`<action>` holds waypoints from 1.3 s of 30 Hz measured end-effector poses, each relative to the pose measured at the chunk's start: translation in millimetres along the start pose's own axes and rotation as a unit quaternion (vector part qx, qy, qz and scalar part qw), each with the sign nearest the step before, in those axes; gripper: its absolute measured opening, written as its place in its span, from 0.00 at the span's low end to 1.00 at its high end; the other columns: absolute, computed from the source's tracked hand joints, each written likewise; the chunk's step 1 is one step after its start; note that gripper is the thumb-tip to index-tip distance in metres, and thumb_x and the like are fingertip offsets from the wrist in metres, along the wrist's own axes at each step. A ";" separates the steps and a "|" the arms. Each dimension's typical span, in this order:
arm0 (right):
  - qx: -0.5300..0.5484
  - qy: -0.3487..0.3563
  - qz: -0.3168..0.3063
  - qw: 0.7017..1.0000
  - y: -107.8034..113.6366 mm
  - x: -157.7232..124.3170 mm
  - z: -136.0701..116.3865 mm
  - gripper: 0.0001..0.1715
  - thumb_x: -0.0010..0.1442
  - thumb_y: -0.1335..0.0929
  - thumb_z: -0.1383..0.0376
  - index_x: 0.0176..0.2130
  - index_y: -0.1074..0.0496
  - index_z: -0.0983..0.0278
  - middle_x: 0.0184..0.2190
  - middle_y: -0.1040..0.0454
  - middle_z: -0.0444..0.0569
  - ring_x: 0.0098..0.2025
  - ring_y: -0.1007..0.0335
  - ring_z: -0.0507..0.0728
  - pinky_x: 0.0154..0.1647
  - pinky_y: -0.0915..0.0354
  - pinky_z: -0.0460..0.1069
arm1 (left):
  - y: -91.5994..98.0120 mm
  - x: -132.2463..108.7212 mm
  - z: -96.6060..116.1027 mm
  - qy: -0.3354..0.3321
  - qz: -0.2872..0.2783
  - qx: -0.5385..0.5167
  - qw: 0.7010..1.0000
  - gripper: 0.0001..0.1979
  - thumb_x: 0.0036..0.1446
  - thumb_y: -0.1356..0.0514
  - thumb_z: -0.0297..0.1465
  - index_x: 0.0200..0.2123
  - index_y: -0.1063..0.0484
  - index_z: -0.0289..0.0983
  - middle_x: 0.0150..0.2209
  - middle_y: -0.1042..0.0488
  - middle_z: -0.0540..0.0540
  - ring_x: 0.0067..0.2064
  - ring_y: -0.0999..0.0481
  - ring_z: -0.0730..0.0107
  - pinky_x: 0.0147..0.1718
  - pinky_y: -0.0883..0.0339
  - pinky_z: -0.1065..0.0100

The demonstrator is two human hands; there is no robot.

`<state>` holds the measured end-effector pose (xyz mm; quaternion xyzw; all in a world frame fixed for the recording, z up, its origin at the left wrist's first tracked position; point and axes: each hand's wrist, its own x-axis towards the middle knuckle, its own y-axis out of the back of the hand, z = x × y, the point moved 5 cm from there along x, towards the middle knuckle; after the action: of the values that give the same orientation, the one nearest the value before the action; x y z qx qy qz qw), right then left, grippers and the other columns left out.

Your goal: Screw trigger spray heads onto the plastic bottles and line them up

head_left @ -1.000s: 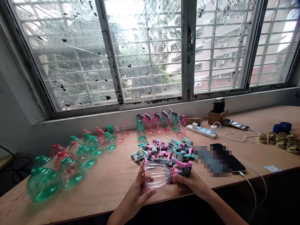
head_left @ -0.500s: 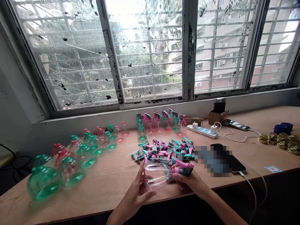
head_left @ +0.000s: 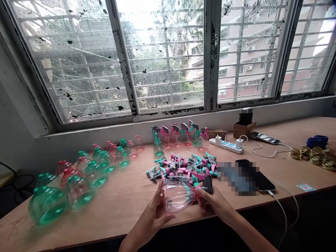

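Pink spray bottle held sideways in both hands, near edge of desk

Desk (head_left: 112,210): near edge runs under the forearms; back edge meets the wall below the window. Bare wood shows left of the hands, up to the loose bottles (head_left: 80,196) along the left side. Pile of spray heads (head_left: 181,169) just beyond the hands; bottles with heads fitted (head_left: 159,145) stand near the back edge. Phone (head_left: 263,180) to the right, partly pixelated, cable dropping over the near edge.

Left hand (head_left: 151,214): clamped around the base end of the clear pink bottle (head_left: 176,200), thumb below, fingers up the side. Right hand (head_left: 214,202): clamped on the pink and black spray head (head_left: 208,184) at the bottle's neck. Bottle lies sideways in the grip, neck toward the right.

Writing: small card (head_left: 306,188) by the near edge, right side, blue border, red mark, too small to read. Power strip (head_left: 227,145) toward the back has blue markings, also unreadable.
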<state>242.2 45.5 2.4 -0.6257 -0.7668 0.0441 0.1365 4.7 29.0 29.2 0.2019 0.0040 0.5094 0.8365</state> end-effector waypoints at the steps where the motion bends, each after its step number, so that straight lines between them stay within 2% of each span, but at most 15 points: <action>1: 0.000 -0.003 -0.003 1.000 -0.1 0.4 -0.7 0.25 0.59 0.27 0.47 0.27 0.31 0.64 0.19 0.28 0.42 0.16 0.34 0.50 0.18 0.38 0.44 | -1.0 -0.1 0.7 -0.001 -0.007 -0.010 1.000 0.53 0.60 0.32 0.38 0.73 0.70 0.53 0.60 0.32 0.44 0.61 0.32 0.55 0.63 0.44 0.56; 3: 0.003 -0.007 -0.005 1.000 -0.1 1.2 -1.0 0.24 0.58 0.26 0.47 0.29 0.30 0.64 0.19 0.27 0.43 0.16 0.32 0.51 0.18 0.38 0.44 | -2.6 0.0 1.8 -0.013 -0.023 -0.040 0.999 0.53 0.60 0.32 0.40 0.73 0.70 0.54 0.68 0.41 0.43 0.65 0.36 0.52 0.65 0.46 0.54; 5: 0.011 -0.010 -0.004 1.000 -0.2 1.4 -0.5 0.24 0.57 0.25 0.47 0.31 0.30 0.64 0.19 0.26 0.42 0.16 0.32 0.51 0.18 0.38 0.44 | -3.2 0.0 2.3 -0.025 -0.037 -0.073 0.996 0.51 0.61 0.34 0.45 0.73 0.69 0.52 0.71 0.47 0.42 0.65 0.35 0.49 0.65 0.46 0.51; 8: 0.027 -0.010 -0.003 1.000 -0.5 0.7 -0.3 0.24 0.57 0.25 0.48 0.32 0.30 0.64 0.19 0.26 0.42 0.17 0.33 0.50 0.18 0.37 0.44 | -3.1 0.4 0.2 -0.015 -0.050 -0.081 0.995 0.48 0.62 0.36 0.45 0.74 0.65 0.47 0.69 0.42 0.38 0.63 0.33 0.49 0.65 0.45 0.50; 12: 0.043 -0.010 0.006 0.999 0.1 0.5 -2.0 0.24 0.56 0.25 0.48 0.30 0.31 0.64 0.19 0.27 0.42 0.17 0.34 0.50 0.18 0.37 0.44 | 0.1 1.7 -3.2 -0.008 -0.034 0.002 0.999 0.50 0.60 0.32 0.41 0.73 0.64 0.51 0.66 0.37 0.40 0.62 0.31 0.51 0.65 0.45 0.53; 15: 0.051 -0.007 0.015 0.999 0.8 1.4 -3.0 0.23 0.56 0.24 0.48 0.30 0.30 0.63 0.19 0.28 0.41 0.17 0.35 0.49 0.17 0.37 0.44 | 2.7 2.5 -5.8 -0.013 -0.013 0.066 0.998 0.52 0.61 0.33 0.40 0.73 0.68 0.50 0.56 0.27 0.42 0.57 0.27 0.55 0.64 0.45 0.51; 17: 0.054 0.001 0.027 0.998 2.0 2.0 -3.6 0.22 0.56 0.24 0.49 0.32 0.30 0.63 0.19 0.29 0.40 0.16 0.35 0.49 0.17 0.37 0.43 | 2.4 2.2 -7.0 -0.017 -0.014 0.074 0.997 0.52 0.62 0.34 0.40 0.73 0.70 0.49 0.51 0.25 0.43 0.55 0.26 0.56 0.65 0.46 0.52; 20: 0.056 0.014 0.039 0.998 3.6 2.6 -3.8 0.22 0.56 0.24 0.50 0.34 0.30 0.63 0.19 0.30 0.38 0.16 0.35 0.49 0.16 0.38 0.43 | 1.1 0.8 -8.6 -0.016 -0.023 0.037 0.999 0.54 0.61 0.34 0.41 0.73 0.73 0.48 0.55 0.28 0.41 0.56 0.27 0.56 0.64 0.44 0.54; 23: 0.057 0.017 0.036 0.998 3.8 2.9 -3.2 0.23 0.55 0.23 0.49 0.34 0.30 0.63 0.19 0.30 0.39 0.16 0.35 0.49 0.16 0.38 0.43 | 1.5 0.2 -10.8 -0.008 -0.023 0.013 1.000 0.51 0.61 0.34 0.43 0.74 0.66 0.46 0.59 0.31 0.39 0.60 0.29 0.53 0.63 0.43 0.55; 26: 0.059 0.017 0.045 0.997 5.0 3.2 -2.7 0.23 0.54 0.23 0.50 0.34 0.30 0.63 0.19 0.30 0.39 0.16 0.35 0.49 0.16 0.39 0.44 | 2.7 1.5 -11.7 -0.008 -0.025 0.040 0.999 0.49 0.60 0.33 0.41 0.73 0.60 0.47 0.58 0.30 0.40 0.60 0.30 0.52 0.64 0.45 0.53; 31: 0.070 0.011 0.055 0.996 6.7 3.5 -2.5 0.23 0.54 0.23 0.49 0.34 0.31 0.63 0.19 0.30 0.39 0.15 0.36 0.49 0.15 0.40 0.43 | 4.6 2.9 -9.1 -0.013 -0.006 0.070 0.997 0.50 0.60 0.33 0.39 0.73 0.65 0.50 0.62 0.30 0.41 0.62 0.31 0.52 0.67 0.50 0.50; 36: 0.062 0.010 0.054 0.997 6.8 3.5 -2.9 0.23 0.55 0.24 0.48 0.36 0.30 0.63 0.18 0.30 0.39 0.16 0.36 0.50 0.15 0.39 0.43 | 2.0 1.6 -8.2 -0.017 -0.025 0.040 0.999 0.53 0.61 0.34 0.41 0.73 0.71 0.49 0.66 0.35 0.41 0.64 0.33 0.51 0.67 0.48 0.51; 39: 0.063 0.008 0.044 0.997 5.6 3.6 -2.5 0.23 0.55 0.24 0.49 0.36 0.30 0.63 0.19 0.30 0.39 0.16 0.35 0.50 0.16 0.38 0.43 | 1.6 2.1 -11.6 -0.014 -0.042 0.009 0.999 0.50 0.61 0.35 0.44 0.74 0.66 0.46 0.65 0.34 0.38 0.63 0.32 0.48 0.65 0.45 0.51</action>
<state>247.6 49.9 4.0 -0.6490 -0.7333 0.0932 0.1800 2.0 35.3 19.5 0.2162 0.0057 0.4710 0.8552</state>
